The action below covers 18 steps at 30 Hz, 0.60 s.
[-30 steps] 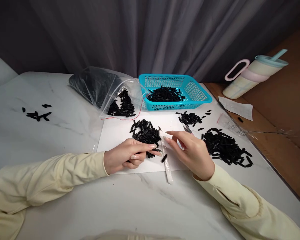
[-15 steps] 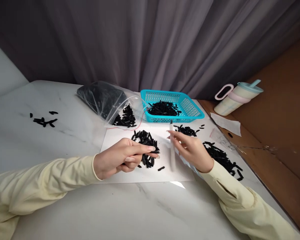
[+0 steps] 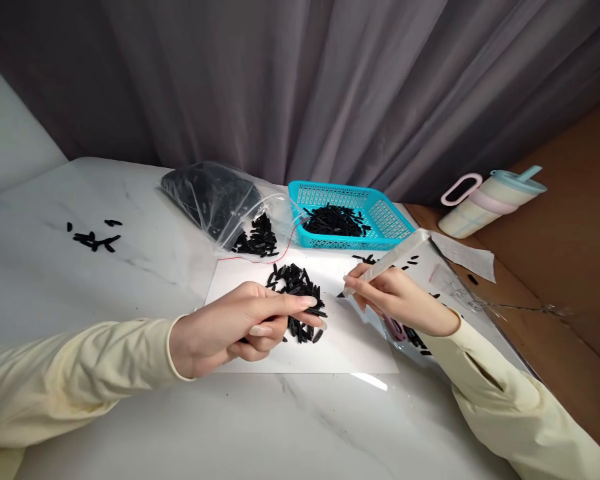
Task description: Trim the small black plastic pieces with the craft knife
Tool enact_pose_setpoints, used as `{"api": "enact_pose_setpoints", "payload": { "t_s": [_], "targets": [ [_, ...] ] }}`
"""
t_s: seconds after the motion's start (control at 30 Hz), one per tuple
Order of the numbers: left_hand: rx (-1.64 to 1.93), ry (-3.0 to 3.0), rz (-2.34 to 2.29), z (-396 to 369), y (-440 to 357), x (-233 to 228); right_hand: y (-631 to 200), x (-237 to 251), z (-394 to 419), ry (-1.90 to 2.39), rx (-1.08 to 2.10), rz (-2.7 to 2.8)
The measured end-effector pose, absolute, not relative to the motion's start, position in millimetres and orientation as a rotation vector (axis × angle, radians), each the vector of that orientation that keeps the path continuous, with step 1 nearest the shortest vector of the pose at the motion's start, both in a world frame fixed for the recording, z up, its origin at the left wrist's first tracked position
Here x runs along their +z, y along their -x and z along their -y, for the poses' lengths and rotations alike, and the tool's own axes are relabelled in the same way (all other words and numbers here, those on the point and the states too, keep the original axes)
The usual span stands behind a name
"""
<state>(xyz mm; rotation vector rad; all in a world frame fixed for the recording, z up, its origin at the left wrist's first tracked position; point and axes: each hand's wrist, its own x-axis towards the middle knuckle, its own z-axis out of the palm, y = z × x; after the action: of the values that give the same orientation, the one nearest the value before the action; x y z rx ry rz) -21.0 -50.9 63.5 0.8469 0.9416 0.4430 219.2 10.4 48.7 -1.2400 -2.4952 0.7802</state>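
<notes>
Pinching one small black piece from the pile of black pieces (image 3: 296, 293) on the white sheet (image 3: 350, 333), the left hand (image 3: 230, 330) steadies it at fingertip height; the right hand (image 3: 400, 300) is closed around a pale craft knife (image 3: 385, 267), held pen-style with its tip angled down toward that pile. Close behind, the blue basket (image 3: 380, 210) and the open plastic bag (image 3: 215, 200) each hold more pieces within easy reach.

- From my view, the white sheet (image 3: 340, 337) has bare room along its near edge, between my left hand (image 3: 230, 327) and my right hand (image 3: 403, 303).
- The black pile (image 3: 297, 297) fills the sheet's middle, touching my left fingertips.
- The white-handled knife (image 3: 387, 261) slants up and right from my right hand, barring the way toward the blue basket (image 3: 350, 217).
- The open plastic bag (image 3: 220, 200) blocks the far left approach to the sheet.
- The marble table (image 3: 130, 280) lies open on the left, apart from a few loose black pieces (image 3: 93, 237).
- The tumbler (image 3: 490, 200) stands well off to the right.
</notes>
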Motion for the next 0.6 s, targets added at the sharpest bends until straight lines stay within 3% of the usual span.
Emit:
{"api": "enact_pose_setpoints", "payload": {
  "t_s": [0.1,0.3,0.6],
  "targets": [
    [0.424,-0.830,-0.958,52,20,64,-221,40,-14,1.282,1.049,2.434],
    [0.413,-0.823,-0.960,54,19,65,-224,33,-18,1.313,1.220,2.282],
    [0.606,-1.002,-0.998,57,14,63,-206,104,35,1.254,1.251,1.917]
  ]
}}
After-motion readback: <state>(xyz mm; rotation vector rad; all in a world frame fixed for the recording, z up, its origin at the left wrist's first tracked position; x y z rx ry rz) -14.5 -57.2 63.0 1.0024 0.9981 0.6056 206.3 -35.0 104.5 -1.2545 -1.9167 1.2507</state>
